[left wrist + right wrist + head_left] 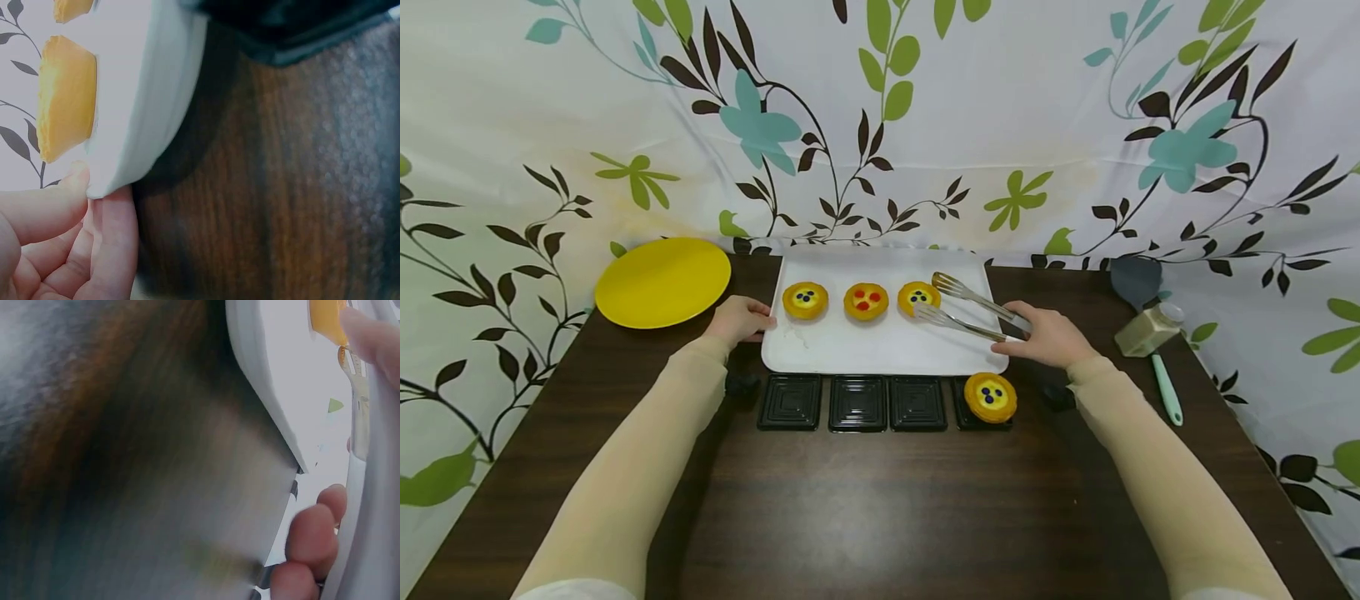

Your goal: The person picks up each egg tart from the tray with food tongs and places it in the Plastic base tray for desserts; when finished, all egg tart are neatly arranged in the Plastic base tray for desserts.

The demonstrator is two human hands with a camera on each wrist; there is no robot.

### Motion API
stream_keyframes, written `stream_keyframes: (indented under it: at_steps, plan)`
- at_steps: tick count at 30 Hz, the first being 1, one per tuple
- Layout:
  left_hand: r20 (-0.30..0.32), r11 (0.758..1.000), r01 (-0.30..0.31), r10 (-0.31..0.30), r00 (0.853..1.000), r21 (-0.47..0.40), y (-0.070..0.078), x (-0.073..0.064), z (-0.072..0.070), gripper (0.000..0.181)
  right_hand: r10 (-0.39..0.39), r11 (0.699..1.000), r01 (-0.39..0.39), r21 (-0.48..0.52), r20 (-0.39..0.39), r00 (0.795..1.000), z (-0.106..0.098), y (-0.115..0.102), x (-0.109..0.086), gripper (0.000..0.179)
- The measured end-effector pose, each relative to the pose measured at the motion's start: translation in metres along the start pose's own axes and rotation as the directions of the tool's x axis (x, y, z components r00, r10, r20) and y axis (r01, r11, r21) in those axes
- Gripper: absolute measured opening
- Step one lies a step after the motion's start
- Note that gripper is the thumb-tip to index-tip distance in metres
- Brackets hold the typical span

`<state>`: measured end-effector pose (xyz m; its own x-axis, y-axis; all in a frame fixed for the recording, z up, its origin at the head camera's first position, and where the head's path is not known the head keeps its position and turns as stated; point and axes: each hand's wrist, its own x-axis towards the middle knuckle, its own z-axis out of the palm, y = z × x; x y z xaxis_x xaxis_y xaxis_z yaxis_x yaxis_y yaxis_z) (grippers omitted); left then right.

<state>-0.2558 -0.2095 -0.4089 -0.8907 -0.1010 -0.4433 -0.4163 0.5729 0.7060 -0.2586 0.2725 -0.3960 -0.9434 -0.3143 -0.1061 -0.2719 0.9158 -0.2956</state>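
A white tray (887, 350) holds three small tarts: a blueberry one (806, 300), a red-berry one (866, 301) and another blueberry one (919, 297). My left hand (751, 321) pinches the tray's left edge (156, 94), thumb on top and fingers underneath (115, 237); a tart (65, 97) sits just inside. My right hand (1028, 330) grips metal tongs (973, 310) at the tray's right side. Their arms stand apart, tips right beside the right-hand tart. The tongs (361, 431) also show close up over the tray (269, 381).
Black square cups (858, 403) line up in front of the tray; the rightmost carries a blueberry tart (990, 397). A yellow plate (662, 282) lies at far left. A grey spatula (1138, 287) and a small bottle (1148, 329) lie right. A leaf-print curtain hangs behind.
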Motion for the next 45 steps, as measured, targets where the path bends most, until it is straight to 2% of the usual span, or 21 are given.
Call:
stream_keyframes:
  at_steps: [6, 16, 23, 31, 36, 45]
  plan:
    - [0.004, 1.0, 0.011, -0.011, 1.0, -0.01, -0.003, 0.004, -0.001, 0.038, -0.005, 1.0, 0.005, -0.024, 0.006, 1.0, 0.0, -0.002, 0.006, 0.092]
    - [-0.002, 1.0, 0.007, -0.007, 1.0, -0.022, -0.004, 0.004, 0.0, 0.038, 0.008, 1.0, -0.007, -0.01, 0.038, 0.999, 0.001, -0.006, 0.011, 0.094]
    - [-0.007, 1.0, -0.005, 0.005, 1.0, -0.021, 0.0, -0.003, 0.001, 0.037, 0.001, 1.0, -0.001, -0.008, 0.037, 0.999, 0.003, -0.005, 0.011, 0.094]
    - [-0.007, 1.0, -0.002, 0.002, 1.0, -0.021, 0.002, -0.004, 0.0, 0.037, 0.006, 1.0, -0.006, 0.009, 0.033, 0.999, 0.004, -0.005, 0.013, 0.095]
    - [-0.007, 1.0, -0.001, 0.001, 1.0, -0.024, 0.003, -0.006, 0.0, 0.037, 0.033, 0.998, -0.035, 0.052, 0.037, 0.999, 0.003, -0.007, 0.012, 0.091]
    - [-0.01, 1.0, -0.001, 0.001, 1.0, -0.02, 0.001, -0.003, 0.001, 0.037, 0.007, 0.997, -0.006, 0.074, -0.006, 1.0, 0.002, 0.001, -0.001, 0.091]
